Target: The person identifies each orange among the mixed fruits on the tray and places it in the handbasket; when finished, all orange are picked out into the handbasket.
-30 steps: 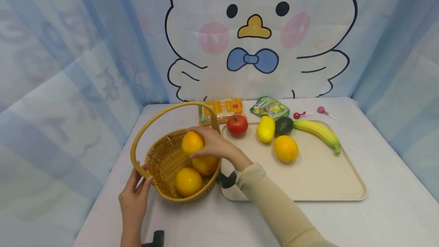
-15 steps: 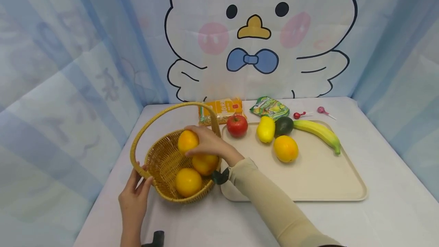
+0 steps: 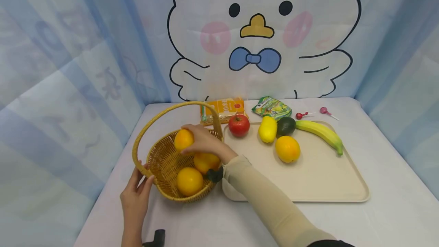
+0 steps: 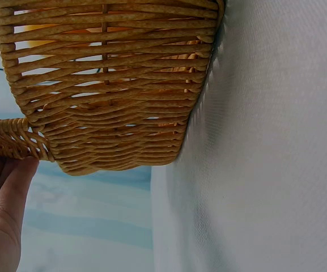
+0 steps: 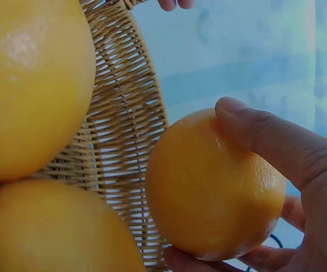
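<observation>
In the head view my right hand (image 3: 204, 140) grips an orange (image 3: 183, 140) over the far part of a wicker basket (image 3: 161, 151). The right wrist view has the thumb on one side of this orange (image 5: 214, 187) and fingers on the other. Two more oranges lie in the basket, one at the front (image 3: 189, 182) and one partly under my right wrist (image 3: 205, 162). At the basket's left side my left hand (image 3: 135, 195) holds the foot of the handle (image 3: 144, 130). The left wrist view catches this hand (image 4: 4, 209) at the handle, beside the woven wall (image 4: 118, 85).
A beige tray (image 3: 319, 182) to the right bears a tomato (image 3: 239, 125), a yellow lemon-like fruit (image 3: 267, 129), a dark green avocado-like fruit (image 3: 285, 126), an orange (image 3: 287, 149) and a banana (image 3: 320, 133). Behind are an orange packet (image 3: 224, 109), a green packet (image 3: 272, 108) and two lollipops (image 3: 302, 115).
My right hand has carried the orange a short way left over the basket. My left hand keeps its hold on the handle, and the other fruit has stayed in place.
</observation>
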`<state>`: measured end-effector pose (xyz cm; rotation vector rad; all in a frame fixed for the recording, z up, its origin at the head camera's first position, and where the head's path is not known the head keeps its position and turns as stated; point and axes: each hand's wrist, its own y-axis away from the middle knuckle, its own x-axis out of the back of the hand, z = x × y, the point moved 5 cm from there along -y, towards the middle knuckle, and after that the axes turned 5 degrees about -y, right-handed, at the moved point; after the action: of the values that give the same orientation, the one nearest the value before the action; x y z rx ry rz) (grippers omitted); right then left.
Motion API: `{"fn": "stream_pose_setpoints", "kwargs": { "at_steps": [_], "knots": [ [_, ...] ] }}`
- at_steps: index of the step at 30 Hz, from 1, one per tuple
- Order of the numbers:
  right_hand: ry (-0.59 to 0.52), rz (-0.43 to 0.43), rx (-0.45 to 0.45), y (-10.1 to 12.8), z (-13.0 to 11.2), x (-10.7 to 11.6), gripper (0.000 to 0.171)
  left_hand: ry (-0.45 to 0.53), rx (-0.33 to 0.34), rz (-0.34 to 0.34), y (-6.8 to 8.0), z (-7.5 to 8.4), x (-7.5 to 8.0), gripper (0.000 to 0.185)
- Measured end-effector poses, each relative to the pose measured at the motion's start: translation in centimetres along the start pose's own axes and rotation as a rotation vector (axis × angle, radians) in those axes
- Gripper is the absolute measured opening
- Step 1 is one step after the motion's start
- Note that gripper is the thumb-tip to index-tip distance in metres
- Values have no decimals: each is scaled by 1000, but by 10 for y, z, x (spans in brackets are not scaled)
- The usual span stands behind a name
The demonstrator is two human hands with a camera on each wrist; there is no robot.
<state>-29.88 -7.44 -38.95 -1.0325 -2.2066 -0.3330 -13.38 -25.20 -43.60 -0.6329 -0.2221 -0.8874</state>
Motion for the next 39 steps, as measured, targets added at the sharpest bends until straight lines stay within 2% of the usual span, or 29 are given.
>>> {"fn": "stream_pose_setpoints", "kwargs": {
  "at_steps": [4, 13, 21, 30, 34, 39],
  "knots": [
    [-1, -6, -6, -4, -6, -5, 81, -10, -4, -1, -1, 1, 1, 61],
    [9, -21, -18, -13, -12, -18, 82, -48, 36, -9, -1, -5, 1, 62],
    [31, -34, -15, -21, -16, -32, 81, -20, 12, -13, -1, -4, 0, 62],
    [48, -73, -62, -29, -20, -55, 79, -5, -20, -2, -1, -3, 2, 63],
    [31, -90, -93, -30, -18, -63, 79, -2, -11, -6, 0, -2, 1, 62],
    [55, -101, -92, -33, -16, -70, 79, -13, -6, -10, -1, -2, 1, 62]
  ]
}}
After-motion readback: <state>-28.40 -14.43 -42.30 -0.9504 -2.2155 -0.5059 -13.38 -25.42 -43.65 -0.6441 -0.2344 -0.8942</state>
